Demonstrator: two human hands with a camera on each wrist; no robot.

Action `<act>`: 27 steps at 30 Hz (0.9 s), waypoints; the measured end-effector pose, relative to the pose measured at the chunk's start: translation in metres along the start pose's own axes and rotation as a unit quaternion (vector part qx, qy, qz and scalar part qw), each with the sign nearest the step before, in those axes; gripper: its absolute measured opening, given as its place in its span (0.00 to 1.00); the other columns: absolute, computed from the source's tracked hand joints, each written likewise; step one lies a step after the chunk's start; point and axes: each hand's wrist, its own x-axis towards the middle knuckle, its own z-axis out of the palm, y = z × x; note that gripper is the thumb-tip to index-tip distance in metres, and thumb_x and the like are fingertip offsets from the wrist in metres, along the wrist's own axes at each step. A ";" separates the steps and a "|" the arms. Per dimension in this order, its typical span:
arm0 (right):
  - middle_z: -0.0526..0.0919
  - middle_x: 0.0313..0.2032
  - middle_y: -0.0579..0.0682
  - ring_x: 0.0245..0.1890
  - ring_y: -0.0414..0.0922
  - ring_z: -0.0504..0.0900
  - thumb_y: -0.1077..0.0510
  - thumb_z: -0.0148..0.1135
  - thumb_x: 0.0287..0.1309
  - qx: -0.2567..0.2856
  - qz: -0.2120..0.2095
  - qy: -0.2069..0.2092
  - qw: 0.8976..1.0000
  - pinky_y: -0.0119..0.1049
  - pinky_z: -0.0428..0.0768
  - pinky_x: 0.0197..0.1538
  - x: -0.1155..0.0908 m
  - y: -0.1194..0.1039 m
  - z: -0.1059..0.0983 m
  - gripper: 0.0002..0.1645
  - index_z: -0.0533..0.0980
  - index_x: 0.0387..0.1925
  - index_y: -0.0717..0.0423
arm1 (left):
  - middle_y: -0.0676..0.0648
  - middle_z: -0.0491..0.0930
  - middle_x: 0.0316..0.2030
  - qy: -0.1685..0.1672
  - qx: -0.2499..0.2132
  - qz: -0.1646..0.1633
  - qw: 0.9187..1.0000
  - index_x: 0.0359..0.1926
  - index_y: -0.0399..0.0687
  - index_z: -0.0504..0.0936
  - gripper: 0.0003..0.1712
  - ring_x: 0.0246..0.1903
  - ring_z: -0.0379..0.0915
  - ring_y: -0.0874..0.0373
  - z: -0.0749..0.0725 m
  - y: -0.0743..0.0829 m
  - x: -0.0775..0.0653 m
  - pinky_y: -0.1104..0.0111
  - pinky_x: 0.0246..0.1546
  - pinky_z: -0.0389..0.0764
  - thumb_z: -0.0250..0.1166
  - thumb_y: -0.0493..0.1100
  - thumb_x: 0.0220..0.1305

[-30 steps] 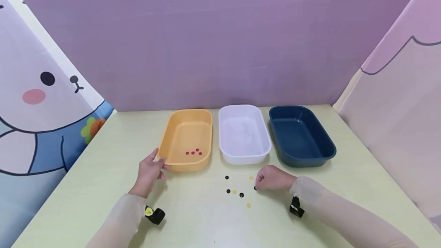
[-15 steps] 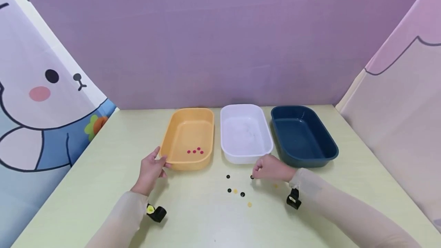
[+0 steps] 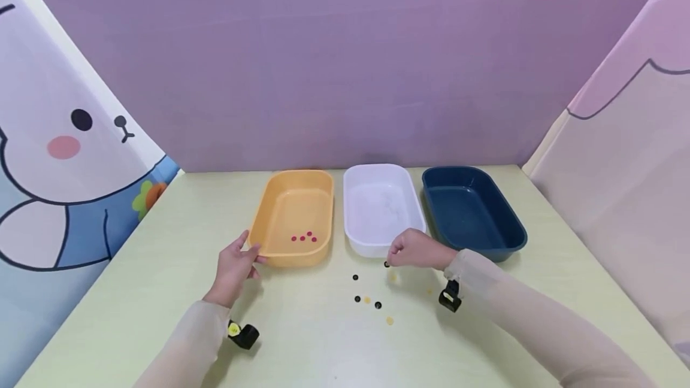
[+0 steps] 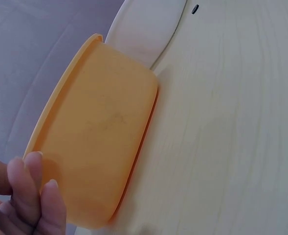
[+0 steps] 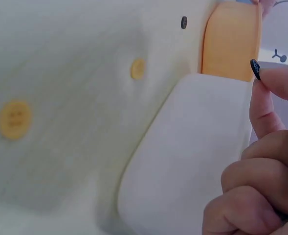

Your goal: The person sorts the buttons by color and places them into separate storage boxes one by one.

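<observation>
Right hand [image 3: 419, 249] pinches black button [image 5: 254, 69] by rim, sound hold: likely light, stiff, slippery. Left hand [image 3: 233, 269] grips orange tray [image 3: 299, 260].

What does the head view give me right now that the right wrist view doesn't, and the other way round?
Only the head view: the dark blue tray and four small red pieces lying inside the orange tray.

Only the right wrist view: the holes in a yellow button, too small to make out from the head.

Both: the right hand pinching a black button, the white tray, the orange tray, and yellow and black buttons on the table.
</observation>
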 end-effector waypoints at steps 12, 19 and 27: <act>0.78 0.18 0.43 0.19 0.37 0.66 0.63 0.62 0.49 -0.009 0.021 0.002 1.000 0.28 0.66 0.26 0.017 -0.014 -0.006 0.07 0.83 0.24 0.63 | 0.56 0.79 0.18 -0.001 0.005 -0.003 1.000 0.74 0.38 0.43 0.37 0.10 0.64 0.66 -0.001 0.000 -0.002 0.77 0.14 0.73 0.50 0.36 0.72; 0.80 0.20 0.41 0.22 0.37 0.68 0.62 0.64 0.50 -0.030 0.027 0.015 0.999 0.27 0.68 0.29 0.028 -0.019 -0.012 0.07 0.84 0.24 0.63 | 0.57 0.79 0.18 0.002 0.002 -0.007 1.000 0.74 0.38 0.43 0.36 0.10 0.63 0.66 0.000 -0.002 -0.001 0.78 0.13 0.72 0.50 0.36 0.72; 0.80 0.19 0.42 0.23 0.37 0.69 0.63 0.63 0.50 -0.043 0.022 0.018 0.999 0.28 0.70 0.33 0.048 -0.028 -0.025 0.07 0.83 0.23 0.61 | 0.57 0.79 0.18 -0.003 -0.002 -0.003 1.000 0.74 0.39 0.44 0.36 0.09 0.64 0.66 0.000 0.000 0.000 0.77 0.13 0.73 0.51 0.36 0.72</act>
